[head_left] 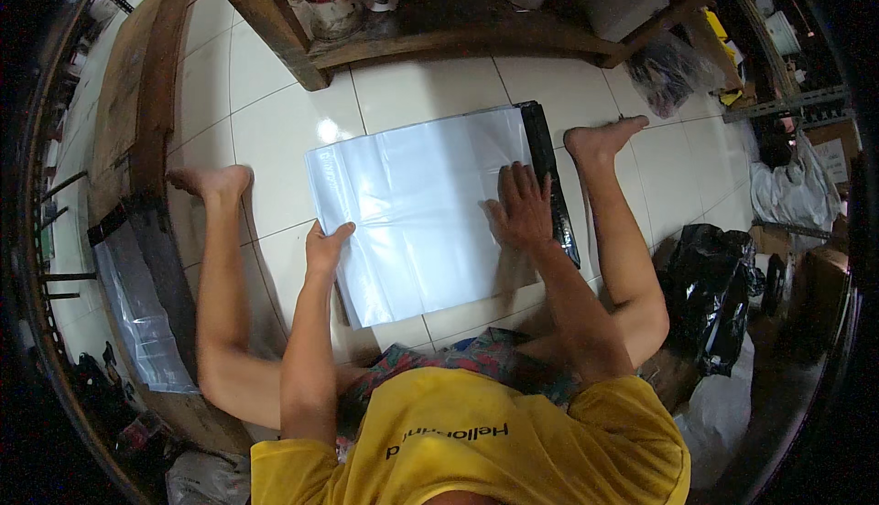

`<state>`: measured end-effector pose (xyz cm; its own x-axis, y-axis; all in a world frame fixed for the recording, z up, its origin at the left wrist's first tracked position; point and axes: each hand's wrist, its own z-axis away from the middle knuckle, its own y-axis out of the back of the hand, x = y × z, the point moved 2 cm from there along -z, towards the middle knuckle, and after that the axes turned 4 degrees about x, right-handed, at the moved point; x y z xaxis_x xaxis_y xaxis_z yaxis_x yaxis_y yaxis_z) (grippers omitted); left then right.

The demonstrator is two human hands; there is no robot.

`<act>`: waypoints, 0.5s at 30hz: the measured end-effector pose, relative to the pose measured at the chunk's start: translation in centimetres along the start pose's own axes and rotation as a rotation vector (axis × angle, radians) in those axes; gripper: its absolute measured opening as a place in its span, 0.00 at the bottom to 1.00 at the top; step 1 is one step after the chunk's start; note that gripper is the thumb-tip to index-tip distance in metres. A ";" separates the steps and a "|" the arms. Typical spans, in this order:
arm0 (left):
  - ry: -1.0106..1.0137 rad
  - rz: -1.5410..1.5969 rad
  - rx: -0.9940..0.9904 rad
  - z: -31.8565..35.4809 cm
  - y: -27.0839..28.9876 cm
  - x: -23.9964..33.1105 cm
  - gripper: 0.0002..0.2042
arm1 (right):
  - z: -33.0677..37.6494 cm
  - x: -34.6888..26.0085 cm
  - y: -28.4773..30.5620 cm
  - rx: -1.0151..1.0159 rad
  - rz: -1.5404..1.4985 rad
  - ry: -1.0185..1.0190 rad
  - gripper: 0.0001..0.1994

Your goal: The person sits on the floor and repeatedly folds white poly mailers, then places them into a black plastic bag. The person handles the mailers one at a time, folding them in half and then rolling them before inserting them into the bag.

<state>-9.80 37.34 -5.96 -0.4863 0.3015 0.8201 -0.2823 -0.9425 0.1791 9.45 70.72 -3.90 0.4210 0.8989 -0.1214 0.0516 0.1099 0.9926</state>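
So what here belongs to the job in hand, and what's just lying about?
In hand:
white plastic, left fingers at its left edge, right fingers spread on top

Apparently lying about:
black bag, right
white bag, far right
clear bag, upper right
grey plastic, left, possibly related

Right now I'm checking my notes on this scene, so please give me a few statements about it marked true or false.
1. The left hand has its thumb on the white plastic, near the left edge. True.
2. The right hand is clenched in a fist. False: its fingers are extended over the plastic.
3. A black strip shows along the plastic's right side. True.
4. The plastic lies on a wooden table. False: it lies on the tiled floor.
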 end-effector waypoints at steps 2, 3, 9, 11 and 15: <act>0.010 0.009 -0.012 0.1 -0.2 0.4 0.21 | -1.5 1.8 -0.4 0.195 0.111 0.054 0.40; 0.016 0.007 -0.016 0.3 -0.1 0.0 0.22 | -3.0 1.7 0.4 0.250 0.150 0.069 0.40; 0.050 0.006 -0.035 0.3 0.1 0.1 0.23 | -7.7 3.1 -2.1 0.207 -0.041 -0.090 0.44; 0.024 -0.056 -0.003 0.4 0.1 0.0 0.23 | -7.7 3.1 -2.7 0.190 -0.021 -0.087 0.46; -0.012 -0.035 0.038 1.0 0.0 0.1 0.22 | -8.1 2.8 -2.3 0.162 -0.029 -0.086 0.46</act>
<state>-9.04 37.17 -5.36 -0.4666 0.3331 0.8194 -0.2671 -0.9362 0.2285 3.21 76.45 -6.50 0.4929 0.8559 -0.1565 0.2075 0.0590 0.9764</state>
